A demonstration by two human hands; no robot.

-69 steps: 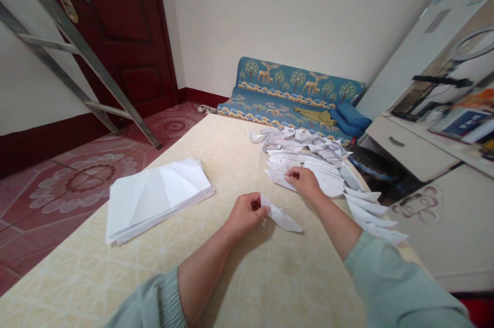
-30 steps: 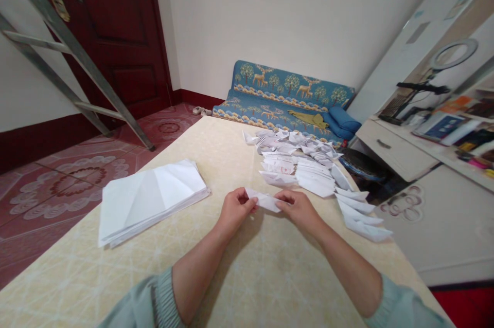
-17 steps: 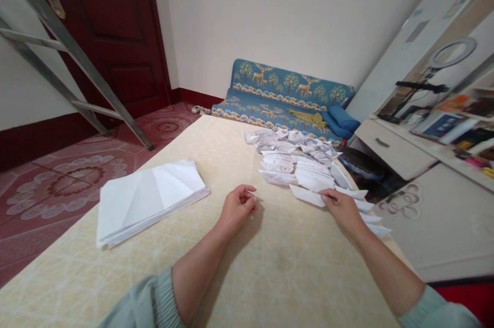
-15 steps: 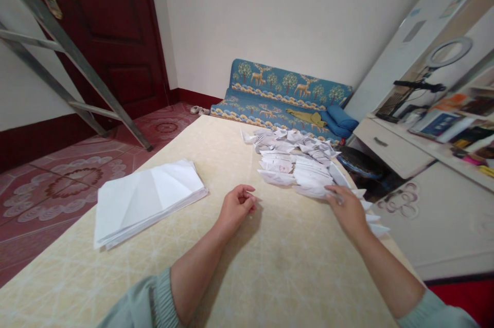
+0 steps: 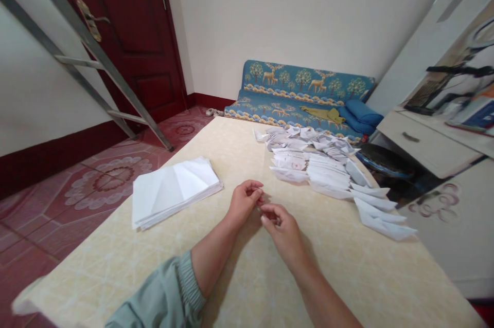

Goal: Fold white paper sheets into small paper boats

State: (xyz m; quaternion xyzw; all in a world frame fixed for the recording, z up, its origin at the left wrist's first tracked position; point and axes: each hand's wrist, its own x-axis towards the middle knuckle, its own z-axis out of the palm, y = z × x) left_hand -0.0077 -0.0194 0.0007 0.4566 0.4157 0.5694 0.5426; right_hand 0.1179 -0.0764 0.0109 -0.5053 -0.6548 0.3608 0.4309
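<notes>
My left hand [image 5: 244, 202] and my right hand [image 5: 281, 225] sit close together above the middle of a cream table [image 5: 339, 266], fingers curled, with no paper visible in either. To their right lies a spread of folded white paper pieces with printed slips [image 5: 312, 168], some pointed and boat-like. The nearest piece is a short way beyond my right hand. A thick stack of folded white paper [image 5: 173, 192] lies to the left of my left hand, not touching it.
An aluminium ladder [image 5: 96, 55] leans before a dark red door [image 5: 131, 45] on the left. The table's left edge drops to a patterned red floor. A blue printed floor cushion [image 5: 304, 81] lies beyond the table. A white desk with a drawer [image 5: 428, 145] and a dark stool [image 5: 386, 161] stand right.
My right hand has left the paper spread and come back beside my left hand. The folded piece held earlier now lies with the other paper. The view has swung slightly.
</notes>
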